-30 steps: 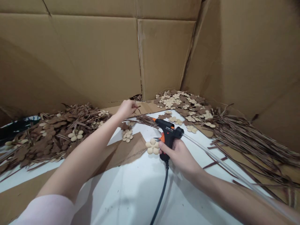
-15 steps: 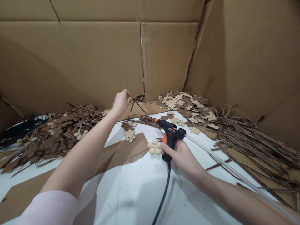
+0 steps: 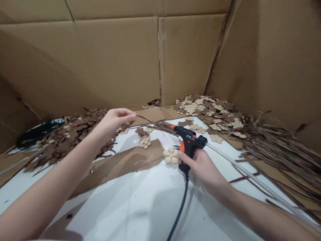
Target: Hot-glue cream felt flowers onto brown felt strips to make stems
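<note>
My left hand (image 3: 119, 122) pinches the end of a thin brown strip (image 3: 145, 118) that stretches toward a small bundle of strips (image 3: 163, 126) on the white surface. My right hand (image 3: 198, 164) grips a black and orange hot glue gun (image 3: 187, 139), its red light on and its orange nozzle close to the bundle. A clear glue stick (image 3: 228, 159) sticks out of the gun's back. A cream felt flower (image 3: 171, 156) is also held at the fingers of my right hand, beside the trigger. Small loose flowers (image 3: 144, 142) lie just beyond a flat cardboard piece (image 3: 120, 165).
Brown flowers and strips are heaped on the left (image 3: 75, 130). Cream and brown flowers form another pile (image 3: 200, 107) at the back right, beside a thick spread of brown strips (image 3: 278, 150). Cardboard walls (image 3: 112, 60) enclose the back and sides. The gun's cord (image 3: 181, 207) runs toward me.
My left hand has come down, left and nearer to me, drawing the strip out straighter. The right hand still holds the glue gun and flower; the view has shifted slightly.
</note>
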The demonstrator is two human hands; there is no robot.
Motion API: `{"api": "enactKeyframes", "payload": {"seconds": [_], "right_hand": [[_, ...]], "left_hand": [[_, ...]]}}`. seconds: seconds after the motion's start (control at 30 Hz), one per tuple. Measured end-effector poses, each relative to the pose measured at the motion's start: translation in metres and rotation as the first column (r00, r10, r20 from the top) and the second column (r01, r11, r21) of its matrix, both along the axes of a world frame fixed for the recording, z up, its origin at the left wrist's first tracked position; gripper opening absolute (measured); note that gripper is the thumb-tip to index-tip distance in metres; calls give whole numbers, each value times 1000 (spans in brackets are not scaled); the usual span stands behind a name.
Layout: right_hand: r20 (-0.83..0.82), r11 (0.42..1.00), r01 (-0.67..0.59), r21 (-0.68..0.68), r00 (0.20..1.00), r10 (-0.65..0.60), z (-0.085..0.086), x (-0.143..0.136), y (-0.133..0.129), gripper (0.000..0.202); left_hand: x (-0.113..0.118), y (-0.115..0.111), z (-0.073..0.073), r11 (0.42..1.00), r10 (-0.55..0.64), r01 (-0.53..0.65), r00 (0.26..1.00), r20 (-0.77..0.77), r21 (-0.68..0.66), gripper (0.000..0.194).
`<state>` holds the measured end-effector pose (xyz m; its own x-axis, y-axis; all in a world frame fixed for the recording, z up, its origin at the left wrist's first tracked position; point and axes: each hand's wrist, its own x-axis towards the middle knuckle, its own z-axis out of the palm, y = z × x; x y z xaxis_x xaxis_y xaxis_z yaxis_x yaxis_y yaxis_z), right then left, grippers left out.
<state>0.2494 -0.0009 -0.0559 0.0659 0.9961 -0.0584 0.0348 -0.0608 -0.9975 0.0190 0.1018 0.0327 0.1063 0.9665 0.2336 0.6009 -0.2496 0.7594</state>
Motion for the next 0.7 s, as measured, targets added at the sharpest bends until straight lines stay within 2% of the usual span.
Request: {"api": "enactKeyframes", "payload": {"seconds": [0.1, 0.2, 0.27, 0.33, 0.43, 0.5, 0.57, 0.63, 0.7], "right_hand": [[23, 1000, 1, 8, 1000, -2, 0, 0, 0, 28], [36, 1000, 10, -7, 999, -9, -1, -1, -1, 29], [47, 1000, 15, -18, 999, -14, -1, -2, -2, 29], [53, 1000, 15, -17, 999, -14, 0, -3, -3, 30], [60, 1000, 13, -15, 998, -12, 2, -3, -4, 28], [87, 1000, 9, -23, 996, -7, 3, -3, -5, 26], [119, 1000, 6, -30, 993, -3, 3, -3, -6, 25], [125, 1000, 7, -27, 992, -4, 3, -3, -6, 24], [116, 1000, 9, -24, 993, -7, 2, -2, -6, 24]], "left_hand": [[-16, -42, -14, 966, 45, -23, 996, 80, -258, 29], [-26, -75, -37, 924, 65, -37, 996, 61, -381, 25], [-33, -87, -50, 897, 51, -62, 998, -36, -437, 28], [-40, -92, -58, 907, -17, -62, 983, -183, -417, 29], [-50, -94, -59, 984, -40, -34, 915, -401, -175, 31], [-51, -96, -57, 998, -61, 45, 870, -489, -44, 31], [-47, -100, -57, 975, -205, 219, 813, -545, -40, 26], [-42, -104, -62, 910, -360, 408, 702, -614, -67, 22], [-38, -107, -69, 841, -412, 538, 577, -705, -51, 24]]}}
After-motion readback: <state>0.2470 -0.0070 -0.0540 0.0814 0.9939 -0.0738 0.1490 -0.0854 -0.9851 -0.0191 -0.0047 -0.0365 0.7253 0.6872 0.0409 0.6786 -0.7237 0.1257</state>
